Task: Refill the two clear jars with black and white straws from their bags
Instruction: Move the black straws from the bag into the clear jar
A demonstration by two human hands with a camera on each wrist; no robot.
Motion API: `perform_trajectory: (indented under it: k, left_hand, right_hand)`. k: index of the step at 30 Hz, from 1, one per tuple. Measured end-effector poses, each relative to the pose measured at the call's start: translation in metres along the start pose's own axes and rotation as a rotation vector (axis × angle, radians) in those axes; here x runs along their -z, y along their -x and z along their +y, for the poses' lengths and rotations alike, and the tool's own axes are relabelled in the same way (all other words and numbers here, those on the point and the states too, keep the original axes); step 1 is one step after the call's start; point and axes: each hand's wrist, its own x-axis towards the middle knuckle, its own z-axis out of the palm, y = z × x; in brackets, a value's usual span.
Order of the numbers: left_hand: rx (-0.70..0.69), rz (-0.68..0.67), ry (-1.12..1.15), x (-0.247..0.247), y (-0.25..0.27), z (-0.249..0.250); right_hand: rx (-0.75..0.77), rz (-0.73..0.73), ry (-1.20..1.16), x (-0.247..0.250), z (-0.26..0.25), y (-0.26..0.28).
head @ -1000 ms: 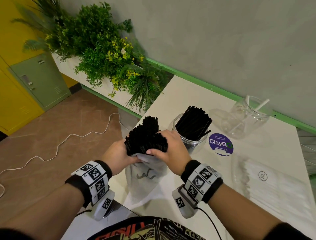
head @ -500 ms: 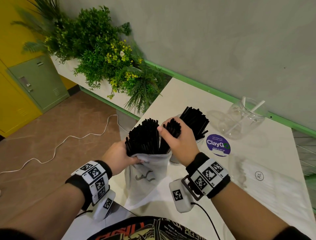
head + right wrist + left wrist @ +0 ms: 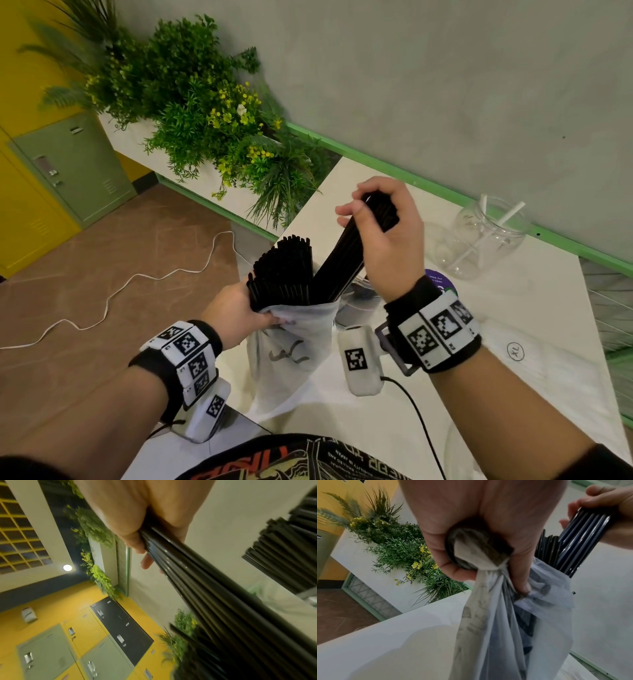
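While the left hand (image 3: pixel 239 310) pinches the bag (image 3: pixel 294 342) mouth at frame centre, the right hand's (image 3: pixel 387 240) grip curls round a black straw bundle (image 3: pixel 339 263), its long axis slanting lower left into the bag.

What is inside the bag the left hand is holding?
Black straws stand upright in the bag, tops sticking out. The right hand grips a bunch with lower ends still inside. The bag's bottom is hidden.

White table (image 3: pixel 534 294) with a clear jar (image 3: pixel 486 236), purple sticker (image 3: pixel 442 286), and bag of black straws (image 3: pixel 294 346).
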Motion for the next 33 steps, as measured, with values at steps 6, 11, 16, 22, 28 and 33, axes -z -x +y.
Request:
perform_trajectory:
  k: [6,11,16,22,28,33]
  left_hand:
    - [-0.011,-0.036,-0.018,0.003,-0.004,-0.004]
    - [0.009,-0.039,-0.019,0.003,-0.007,-0.008]
    - [0.011,-0.053,-0.01,0.003,-0.006,-0.007]
    - [0.035,-0.045,-0.008,0.001,-0.004,-0.006]
    - [0.041,-0.039,0.005,0.001,-0.002,-0.008]
    - [0.048,-0.046,-0.02,0.001,-0.001,-0.009]
  right_hand:
    - [0.025,0.163,-0.193,0.036,-0.032,-0.038]
    - [0.046,0.238,-0.196,0.055,-0.037,-0.051]
    - [0.099,0.357,-0.052,0.075,-0.032,-0.056]
    - [0.127,0.356,0.1,0.069,-0.004,-0.047]
    - [0.202,0.366,0.361,0.047,0.037,-0.025]
    - [-0.024,0.114,0.416,0.051,0.063,-0.011]
